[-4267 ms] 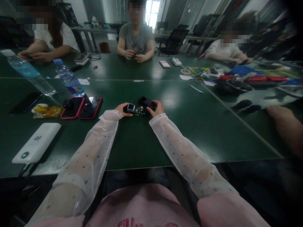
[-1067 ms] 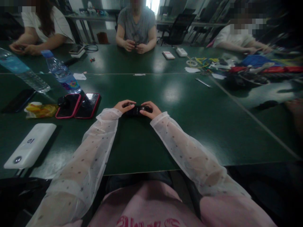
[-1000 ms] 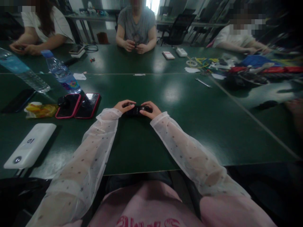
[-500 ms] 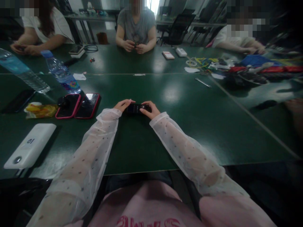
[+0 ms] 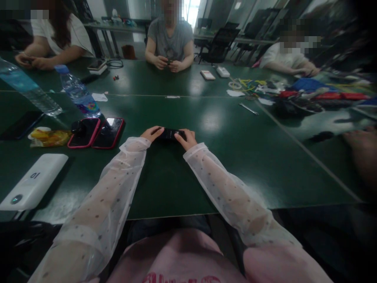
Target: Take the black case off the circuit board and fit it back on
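A small black phone-like device (image 5: 169, 134) is held sideways over the green table, faint marks showing on its dark face. My left hand (image 5: 152, 134) grips its left end, thumb along the upper edge. Around the right end closes my right hand (image 5: 188, 139), its thumb resting on the face. The fingers beneath the device are hidden. Two pink-cased phones (image 5: 108, 133) lie side by side to the left of my hands.
At left are two water bottles (image 5: 78, 92), a yellow snack packet (image 5: 50, 137) and a white power bank (image 5: 37, 179). A wrench (image 5: 249, 109) and a tangle of cables (image 5: 253, 85) lie to the right. Several people sit around the table (image 5: 235, 157).
The view has shifted slightly. The device's face, partly lit before, now looks darker and seems tilted a little differently. Both hands keep their hold.
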Motion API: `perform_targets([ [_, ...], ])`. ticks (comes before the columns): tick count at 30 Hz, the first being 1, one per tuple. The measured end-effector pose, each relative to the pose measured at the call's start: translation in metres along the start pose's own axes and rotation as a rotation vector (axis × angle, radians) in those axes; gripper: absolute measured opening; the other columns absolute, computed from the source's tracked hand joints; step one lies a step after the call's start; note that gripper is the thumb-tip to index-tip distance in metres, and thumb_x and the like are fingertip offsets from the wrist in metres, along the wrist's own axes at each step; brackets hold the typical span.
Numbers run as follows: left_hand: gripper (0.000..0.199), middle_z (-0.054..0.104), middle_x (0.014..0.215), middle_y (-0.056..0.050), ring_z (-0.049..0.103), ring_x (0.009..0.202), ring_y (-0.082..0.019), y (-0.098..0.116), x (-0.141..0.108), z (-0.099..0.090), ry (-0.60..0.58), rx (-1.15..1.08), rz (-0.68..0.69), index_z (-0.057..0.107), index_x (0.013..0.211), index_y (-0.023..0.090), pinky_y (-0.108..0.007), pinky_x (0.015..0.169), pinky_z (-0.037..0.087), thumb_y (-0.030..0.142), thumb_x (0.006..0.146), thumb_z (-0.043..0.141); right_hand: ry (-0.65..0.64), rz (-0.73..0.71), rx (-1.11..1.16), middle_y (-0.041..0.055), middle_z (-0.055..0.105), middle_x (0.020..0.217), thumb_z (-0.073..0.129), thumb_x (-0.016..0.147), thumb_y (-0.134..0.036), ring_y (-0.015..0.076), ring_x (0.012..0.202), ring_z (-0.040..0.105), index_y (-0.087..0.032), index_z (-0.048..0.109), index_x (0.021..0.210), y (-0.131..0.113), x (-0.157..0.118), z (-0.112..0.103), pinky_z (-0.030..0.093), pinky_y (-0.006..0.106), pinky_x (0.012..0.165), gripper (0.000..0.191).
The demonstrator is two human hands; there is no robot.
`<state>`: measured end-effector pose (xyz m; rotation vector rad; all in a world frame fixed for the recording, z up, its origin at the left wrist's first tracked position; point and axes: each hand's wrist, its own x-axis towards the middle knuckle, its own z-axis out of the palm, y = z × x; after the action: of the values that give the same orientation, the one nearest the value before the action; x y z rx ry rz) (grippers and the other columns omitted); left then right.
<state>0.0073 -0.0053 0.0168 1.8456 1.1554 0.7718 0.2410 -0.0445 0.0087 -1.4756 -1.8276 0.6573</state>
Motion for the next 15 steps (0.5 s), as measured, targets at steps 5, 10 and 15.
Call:
perform_targets([
  [5, 0.070, 0.067, 0.117, -0.012, 0.062, 0.110, -0.030, -0.0014, -0.0032, -0.0001, -0.005, 0.041, 0.021, 0.061, 0.121, 0.018, -0.045, 0.098, 0.045, 0.070, 0.073, 0.061, 0.050, -0.025, -0.008, 0.0098, 0.061, 0.109, 0.053, 0.083, -0.063, 0.0332, 0.114, 0.046, -0.027, 0.060, 0.106, -0.0005, 0.0002, 0.0019, 0.041, 0.057, 0.102, 0.044],
  [10, 0.079, 0.066, 0.119, -0.010, 0.061, 0.113, -0.032, -0.0042, -0.0041, -0.0017, -0.021, 0.132, 0.001, 0.058, 0.125, 0.022, -0.048, 0.098, 0.046, 0.059, 0.058, 0.080, 0.076, -0.050, 0.018, 0.0092, 0.061, 0.112, 0.053, 0.083, -0.061, 0.0333, 0.113, 0.047, -0.027, 0.059, 0.110, -0.0002, -0.0006, 0.0035, 0.042, 0.058, 0.101, 0.044],
  [15, 0.079, 0.067, 0.117, -0.011, 0.062, 0.111, -0.032, -0.0069, -0.0023, -0.0009, -0.017, 0.157, 0.012, 0.058, 0.122, 0.020, -0.048, 0.098, 0.046, 0.054, 0.055, 0.083, 0.087, -0.051, 0.047, 0.0094, 0.059, 0.113, 0.054, 0.085, -0.058, 0.0328, 0.114, 0.047, -0.029, 0.056, 0.117, -0.0021, -0.0033, 0.0023, 0.043, 0.055, 0.099, 0.042],
])
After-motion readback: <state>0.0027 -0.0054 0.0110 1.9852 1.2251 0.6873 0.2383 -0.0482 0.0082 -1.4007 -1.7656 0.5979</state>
